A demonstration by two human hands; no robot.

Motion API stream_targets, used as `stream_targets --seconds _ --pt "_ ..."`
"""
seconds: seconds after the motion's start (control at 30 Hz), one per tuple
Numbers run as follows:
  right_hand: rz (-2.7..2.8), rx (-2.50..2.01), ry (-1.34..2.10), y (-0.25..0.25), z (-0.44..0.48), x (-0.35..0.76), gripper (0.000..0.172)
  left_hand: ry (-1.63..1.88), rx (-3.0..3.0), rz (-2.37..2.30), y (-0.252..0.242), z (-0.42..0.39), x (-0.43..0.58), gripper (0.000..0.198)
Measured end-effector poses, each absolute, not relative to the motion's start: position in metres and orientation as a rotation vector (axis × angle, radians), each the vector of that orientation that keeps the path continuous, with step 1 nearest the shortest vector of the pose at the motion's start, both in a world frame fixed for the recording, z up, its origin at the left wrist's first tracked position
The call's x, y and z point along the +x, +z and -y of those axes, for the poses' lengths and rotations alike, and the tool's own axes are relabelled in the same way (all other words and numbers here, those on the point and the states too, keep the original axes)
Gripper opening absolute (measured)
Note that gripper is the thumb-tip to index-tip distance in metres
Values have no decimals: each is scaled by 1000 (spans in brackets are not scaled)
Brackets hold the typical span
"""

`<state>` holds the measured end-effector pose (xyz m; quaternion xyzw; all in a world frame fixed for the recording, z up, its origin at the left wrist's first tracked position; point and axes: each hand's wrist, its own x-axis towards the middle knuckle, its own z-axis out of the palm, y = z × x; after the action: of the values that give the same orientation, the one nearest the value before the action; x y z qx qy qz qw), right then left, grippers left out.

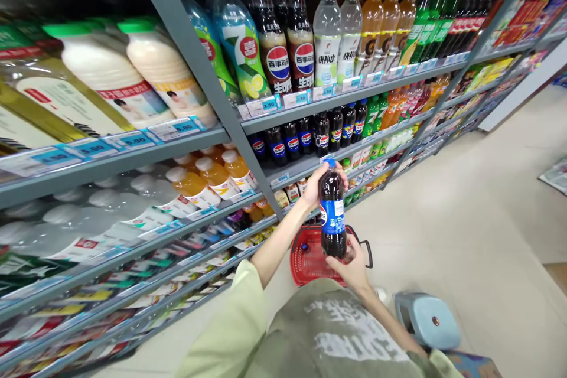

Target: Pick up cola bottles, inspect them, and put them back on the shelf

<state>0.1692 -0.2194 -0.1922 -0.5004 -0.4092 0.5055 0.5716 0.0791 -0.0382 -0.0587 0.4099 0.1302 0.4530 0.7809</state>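
A dark cola bottle [333, 212] with a blue cap and blue label stands nearly upright in front of me, between both hands. My left hand [315, 183] is wrapped round its upper part, just under the cap. Around the bottle's base curl the fingers of my right hand [352, 266]. Below the bottle, a red shopping basket [297, 271] rests on the floor, partly hidden by the bottle and my arms. Inside it, on the left, lies a small dark item with a blue top, too small to name.
Shelves of drinks run along the left and ahead. Similar cola bottles [292, 143] stand on a middle shelf behind my hands. Above them are larger bottles [328, 35] over price tags. A light-blue stool [427, 319] stands at lower right, beside a patterned box [472, 364].
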Motion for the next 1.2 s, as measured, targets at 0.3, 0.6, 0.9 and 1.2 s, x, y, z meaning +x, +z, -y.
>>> stream_targets --seconds 0.3,0.6,0.9,1.2 --pt "846 -921 1324 -203 219 165 62 989 939 -255 -51 44 78 48" --pt "456 -528 1630 -190 219 160 48 1056 1190 -369 -42 42 94 50" --pt "170 -279 1928 -171 223 172 69 1135 1354 -656 -56 42 110 38" --pt "134 -312 1896 -177 224 180 70 1115 1325 -633 -58 46 112 42"
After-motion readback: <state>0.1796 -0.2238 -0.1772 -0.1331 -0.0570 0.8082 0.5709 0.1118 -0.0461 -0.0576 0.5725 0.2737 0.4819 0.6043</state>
